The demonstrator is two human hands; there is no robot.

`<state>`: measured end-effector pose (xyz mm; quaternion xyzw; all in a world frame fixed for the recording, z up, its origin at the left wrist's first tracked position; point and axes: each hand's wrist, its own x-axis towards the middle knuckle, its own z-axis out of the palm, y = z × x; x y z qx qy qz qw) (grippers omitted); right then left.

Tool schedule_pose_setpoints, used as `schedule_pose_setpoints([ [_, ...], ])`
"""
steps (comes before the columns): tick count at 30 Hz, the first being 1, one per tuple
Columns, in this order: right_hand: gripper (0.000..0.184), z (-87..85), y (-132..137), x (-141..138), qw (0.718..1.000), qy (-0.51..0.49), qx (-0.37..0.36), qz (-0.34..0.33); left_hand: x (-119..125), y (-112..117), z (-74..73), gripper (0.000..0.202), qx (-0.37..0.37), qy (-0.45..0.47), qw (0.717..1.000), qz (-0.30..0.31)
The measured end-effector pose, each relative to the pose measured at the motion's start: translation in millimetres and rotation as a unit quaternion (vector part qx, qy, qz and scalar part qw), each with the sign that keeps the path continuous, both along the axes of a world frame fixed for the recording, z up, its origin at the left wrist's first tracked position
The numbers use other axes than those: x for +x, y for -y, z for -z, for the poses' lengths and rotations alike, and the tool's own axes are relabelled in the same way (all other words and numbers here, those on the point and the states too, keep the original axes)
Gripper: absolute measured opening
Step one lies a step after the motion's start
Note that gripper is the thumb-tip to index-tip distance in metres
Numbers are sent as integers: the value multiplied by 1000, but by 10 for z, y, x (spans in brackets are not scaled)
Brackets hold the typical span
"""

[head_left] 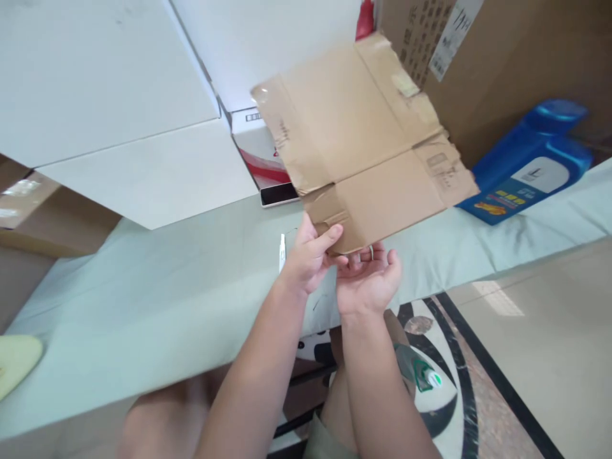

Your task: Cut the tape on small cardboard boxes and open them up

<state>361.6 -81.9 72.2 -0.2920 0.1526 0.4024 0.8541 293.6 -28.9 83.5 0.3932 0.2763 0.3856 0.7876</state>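
A creased brown piece of cardboard (354, 134) with torn edges is held up at a tilt above the cloth-covered bench. My left hand (313, 255) is closed on its lower left corner, thumb on the front face and fingers behind. Palm up, my right hand (366, 277) holds the lower edge from beneath with bent fingers; its thumb stands off the cardboard, and its fingertips are partly hidden. A ring shows on one finger. Just left of my left hand, a small white tube-like item (282, 252) lies on the pale green cloth (191, 287).
White boxes (129, 102) stand along the back, with a phone (278, 194) lying before them. A blue bottle (526, 162) leans by a large carton (507, 76) at right. A yellowish object (18, 363) is at far left. A clear bottle (421, 373) is below the bench edge.
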Motion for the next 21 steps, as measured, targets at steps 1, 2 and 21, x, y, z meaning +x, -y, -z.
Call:
schedule_pose_setpoints([
  [1,21,0,7,49,1000,-1,-1,11,127,-37,9,76,-15,2,1000,21],
  [2,22,2,14,93,1000,-1,-4,23,245,-69,22,71,-35,-5,999,42],
  [21,21,17,58,191,1000,0,-18,14,1447,-642,-158,36,-59,-31,985,159],
])
